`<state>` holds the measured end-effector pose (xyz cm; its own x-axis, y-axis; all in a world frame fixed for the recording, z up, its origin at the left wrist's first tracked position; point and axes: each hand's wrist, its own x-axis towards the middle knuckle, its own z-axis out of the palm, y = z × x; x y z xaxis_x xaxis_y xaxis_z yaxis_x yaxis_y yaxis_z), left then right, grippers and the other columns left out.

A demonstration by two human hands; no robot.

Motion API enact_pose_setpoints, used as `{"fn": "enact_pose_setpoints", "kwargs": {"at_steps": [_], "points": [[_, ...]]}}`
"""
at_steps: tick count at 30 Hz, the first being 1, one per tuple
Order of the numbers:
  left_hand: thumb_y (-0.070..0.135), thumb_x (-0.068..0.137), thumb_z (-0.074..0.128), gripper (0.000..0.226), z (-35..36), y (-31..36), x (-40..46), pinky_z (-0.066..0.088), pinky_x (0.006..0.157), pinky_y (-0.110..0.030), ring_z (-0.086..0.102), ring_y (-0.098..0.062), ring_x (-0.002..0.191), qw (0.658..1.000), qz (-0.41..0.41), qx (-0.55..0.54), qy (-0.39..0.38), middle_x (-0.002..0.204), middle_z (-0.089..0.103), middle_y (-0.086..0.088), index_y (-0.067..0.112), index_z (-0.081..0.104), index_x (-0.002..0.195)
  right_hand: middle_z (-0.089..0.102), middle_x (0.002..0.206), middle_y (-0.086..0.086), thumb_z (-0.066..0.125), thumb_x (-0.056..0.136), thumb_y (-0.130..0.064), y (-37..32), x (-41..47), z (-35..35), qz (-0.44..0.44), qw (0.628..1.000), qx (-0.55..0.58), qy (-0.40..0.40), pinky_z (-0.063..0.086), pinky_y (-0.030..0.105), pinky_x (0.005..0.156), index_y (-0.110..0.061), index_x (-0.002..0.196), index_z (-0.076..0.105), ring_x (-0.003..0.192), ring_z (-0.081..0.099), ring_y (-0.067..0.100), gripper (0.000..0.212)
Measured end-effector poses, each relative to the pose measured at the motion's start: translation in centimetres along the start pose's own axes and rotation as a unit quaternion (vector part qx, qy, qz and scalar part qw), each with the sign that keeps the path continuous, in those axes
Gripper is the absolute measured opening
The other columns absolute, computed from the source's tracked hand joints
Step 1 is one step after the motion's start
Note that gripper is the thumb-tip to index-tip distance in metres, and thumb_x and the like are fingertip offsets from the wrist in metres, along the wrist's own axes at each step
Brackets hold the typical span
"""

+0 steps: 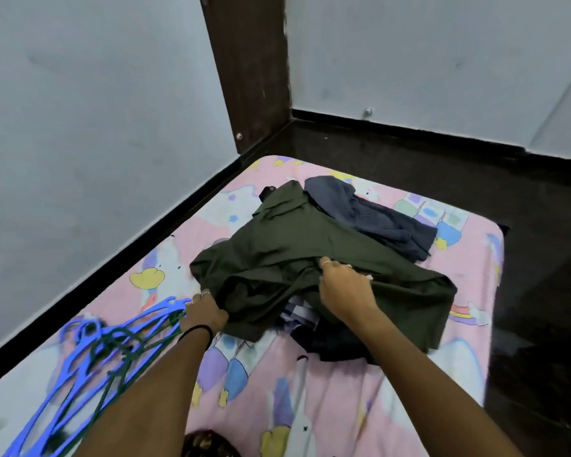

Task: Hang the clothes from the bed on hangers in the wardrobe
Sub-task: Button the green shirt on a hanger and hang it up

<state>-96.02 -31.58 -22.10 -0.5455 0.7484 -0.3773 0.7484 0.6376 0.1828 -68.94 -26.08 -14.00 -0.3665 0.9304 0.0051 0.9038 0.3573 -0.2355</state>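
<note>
Bed [327,407] set in the room corner: left edge along the wall, far and right edges open to dark floor [475,179]. Olive shirt [294,255] tops the mid-bed pile, one navy garment [376,212] behind it. Left hand [205,313] and right hand [343,291] both pinch shirt folds. Hangers [89,357] tangled at left; count unclear.
</note>
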Motion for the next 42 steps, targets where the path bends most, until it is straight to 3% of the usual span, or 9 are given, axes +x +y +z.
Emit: {"fn": "enact_pose_setpoints", "kwargs": {"at_steps": [7,10,13,19,22,26,29,37,42], "points": [[0.038,0.095,0.050,0.038,9.2,-6.2,9.8,0.047,0.086,-0.034,0.057,-0.030,0.105,0.994,0.085,-0.035,0.062,0.116,0.056,-0.016,0.004,0.054,0.111,0.027,0.154,0.005,0.059,0.087,-0.042,-8.0,9.3,14.4,-0.155,0.981,-0.110,-0.030,0.021,0.045,0.114,-0.024,0.152,0.016,0.141,0.027,0.027,0.080],[0.034,0.099,0.041,0.027,10.4,-7.2,11.6,0.043,0.084,-0.029,0.053,-0.023,0.108,0.983,0.141,0.007,0.117,0.119,0.049,-0.006,0.013,0.053,0.112,0.037,0.145,0.009,0.057,0.092,-0.028,-10.9,11.7,16.3,-0.083,0.974,-0.202,-0.055,0.018,0.048,0.113,-0.014,0.149,0.024,0.135,0.033,0.030,0.067],[0.024,0.101,0.040,0.026,10.0,-8.3,11.5,0.041,0.078,-0.030,0.056,-0.026,0.097,0.972,0.184,-0.058,0.137,0.109,0.056,-0.010,0.007,0.059,0.100,0.056,0.129,0.009,0.046,0.094,-0.011,-12.6,11.6,15.2,-0.058,0.975,-0.212,-0.027,0.036,0.037,0.090,-0.012,0.130,0.047,0.120,0.051,0.029,0.035],[0.017,0.100,0.042,0.024,3.1,-6.5,7.9,0.045,0.073,-0.039,0.059,-0.033,0.087,0.912,0.247,-0.239,0.223,0.093,0.060,-0.014,0.003,0.060,0.097,0.059,0.113,0.014,0.047,0.089,-0.007,-15.4,11.1,3.5,-0.001,0.994,-0.091,0.061,0.035,0.035,0.071,-0.010,0.112,0.050,0.106,0.057,0.034,0.024],[0.021,0.097,0.049,0.025,-1.3,-3.4,6.7,0.048,0.082,-0.039,0.061,-0.035,0.099,0.891,0.235,-0.327,0.210,0.105,0.065,-0.015,0.004,0.059,0.113,0.060,0.115,0.017,0.046,0.084,-0.009,-16.3,10.6,-3.3,0.048,0.985,0.023,0.162,0.046,0.041,0.083,-0.012,0.111,0.057,0.107,0.057,0.037,0.029],[0.021,0.098,0.049,0.024,-6.7,-0.1,3.8,0.040,0.079,-0.039,0.059,-0.041,0.098,0.869,0.261,-0.392,0.154,0.097,0.065,-0.026,0.000,0.058,0.091,0.068,0.108,0.014,0.042,0.076,-0.008,-18.0,7.5,-13.2,0.038,0.933,0.183,0.308,0.049,0.040,0.092,-0.015,0.099,0.069,0.106,0.061,0.032,0.036],[0.019,0.099,0.045,0.026,-14.0,1.9,0.6,0.037,0.078,-0.039,0.058,-0.041,0.097,0.831,0.341,-0.397,0.188,0.098,0.062,-0.028,0.006,0.053,0.078,0.067,0.111,0.014,0.039,0.074,-0.010,-18.7,2.1,-21.2,0.047,0.906,0.151,0.392,0.049,0.039,0.093,-0.016,0.104,0.068,0.107,0.060,0.031,0.042],[0.025,0.100,0.042,0.025,-35.2,1.6,-10.8,0.044,0.082,-0.042,0.057,-0.042,0.102,0.763,0.467,-0.251,0.369,0.109,0.062,-0.024,0.007,0.060,0.100,0.054,0.120,0.019,0.048,0.085,-0.008,-18.3,-12.6,-34.4,0.126,0.874,-0.107,0.458,0.038,0.037,0.080,-0.011,0.118,0.059,0.107,0.055,0.040,0.035],[0.026,0.100,0.041,0.027,-42.2,-0.7,-20.3,0.044,0.085,-0.046,0.055,-0.046,0.105,0.701,0.468,-0.227,0.489,0.115,0.059,-0.027,0.010,0.059,0.110,0.051,0.123,0.022,0.050,0.086,-0.005,-20.4,-18.7,-39.4,0.137,0.831,-0.119,0.525,0.041,0.043,0.090,-0.007,0.119,0.057,0.112,0.052,0.042,0.034]]}}
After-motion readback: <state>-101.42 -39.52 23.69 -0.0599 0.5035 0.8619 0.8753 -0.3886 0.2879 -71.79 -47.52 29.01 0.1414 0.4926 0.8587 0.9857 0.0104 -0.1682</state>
